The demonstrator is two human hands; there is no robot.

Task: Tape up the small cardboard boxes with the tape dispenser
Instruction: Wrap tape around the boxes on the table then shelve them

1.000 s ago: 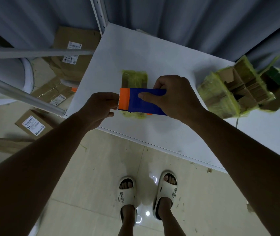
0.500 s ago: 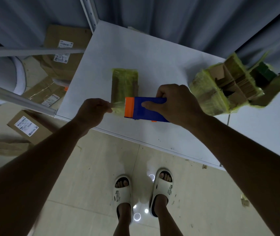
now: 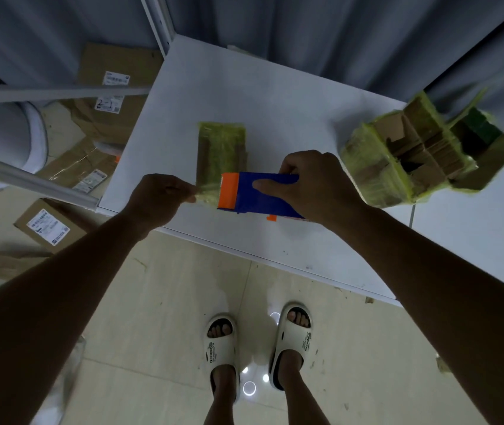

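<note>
A small cardboard box (image 3: 221, 151), already wrapped in yellowish tape, lies flat on the white surface (image 3: 275, 99) near its front-left corner. The right hand (image 3: 312, 185) grips the blue tape dispenser (image 3: 260, 194) from above, fingers curled over its far side and thumb laid along the blue body; the dispenser's orange end points left and sits over the near end of the box. The left hand (image 3: 158, 200) pinches the free end of the tape strip (image 3: 206, 196) between thumb and fingertips, and the strip runs from that pinch to the orange end. On the right of the surface, well apart from the box, stands a pile of taped cardboard boxes (image 3: 404, 157). Larger labelled cartons (image 3: 51, 225) lie on the floor to the left, beneath metal shelf rails (image 3: 30, 182).
</note>
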